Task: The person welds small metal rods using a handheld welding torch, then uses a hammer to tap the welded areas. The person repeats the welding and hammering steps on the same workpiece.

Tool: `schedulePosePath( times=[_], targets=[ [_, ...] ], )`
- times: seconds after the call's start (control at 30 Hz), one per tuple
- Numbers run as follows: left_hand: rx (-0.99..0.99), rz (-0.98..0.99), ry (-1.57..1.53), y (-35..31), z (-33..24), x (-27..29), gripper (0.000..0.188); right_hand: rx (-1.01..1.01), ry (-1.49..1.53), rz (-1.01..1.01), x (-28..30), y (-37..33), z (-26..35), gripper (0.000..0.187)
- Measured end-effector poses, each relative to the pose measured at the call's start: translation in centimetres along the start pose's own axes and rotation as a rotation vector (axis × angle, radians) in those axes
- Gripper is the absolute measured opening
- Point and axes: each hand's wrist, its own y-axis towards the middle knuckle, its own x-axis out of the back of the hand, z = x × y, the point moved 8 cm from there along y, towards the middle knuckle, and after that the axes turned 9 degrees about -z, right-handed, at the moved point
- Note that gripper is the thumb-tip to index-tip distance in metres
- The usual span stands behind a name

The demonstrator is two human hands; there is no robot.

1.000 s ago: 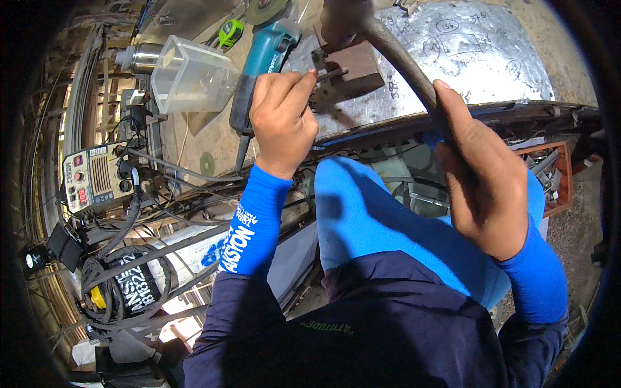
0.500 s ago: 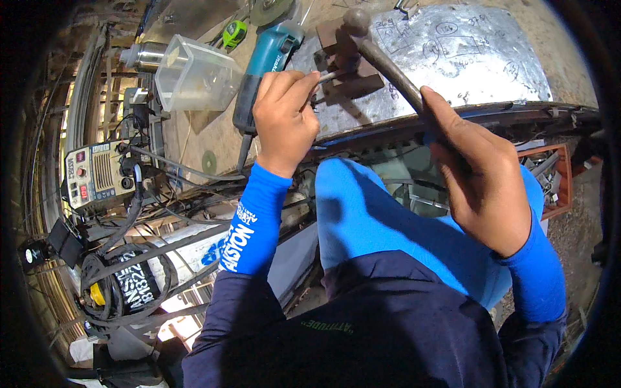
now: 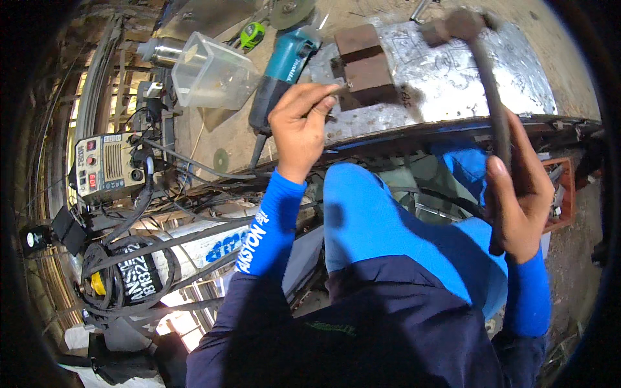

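My right hand [image 3: 525,204] is wrapped round the handle of a hammer [image 3: 488,77]. The hammer is raised, with its blurred head above the right part of a silver metal sheet [image 3: 524,77]. My left hand [image 3: 299,129] pinches a short, thin metal rod [image 3: 343,85] at its fingertips; most of the rod is hidden. Those fingertips are at the left side of a brown steel block [image 3: 369,81], which lies on the sheet. Just behind it sits a second brown block [image 3: 357,40]. Both blocks cast dark shadows.
Left of my left hand lies a teal angle grinder [image 3: 284,61]. Beyond it are a clear plastic container [image 3: 213,77], a steel flask [image 3: 162,50] and a green tape measure [image 3: 251,35]. A welding machine [image 3: 110,165] and coiled cables [image 3: 97,284] are farther left.
The hammer has swung up and away to the right, off the blocks, uncovering them. My left hand keeps its pinch beside them. The whole view has shifted slightly.
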Motion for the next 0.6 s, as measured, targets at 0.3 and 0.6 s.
schedulePosePath(
  times=[0.3,0.6],
  targets=[
    [0.043,0.018,-0.355,-2.9,-2.2,-0.3,0.018,-0.346,0.041,-0.243,6.2,-6.7,-6.7,0.063],
    [-0.028,0.048,-0.341,-3.2,-5.4,-1.7,0.021,-0.419,0.1,-0.233,6.7,-8.7,-7.8,0.061]
  ],
)
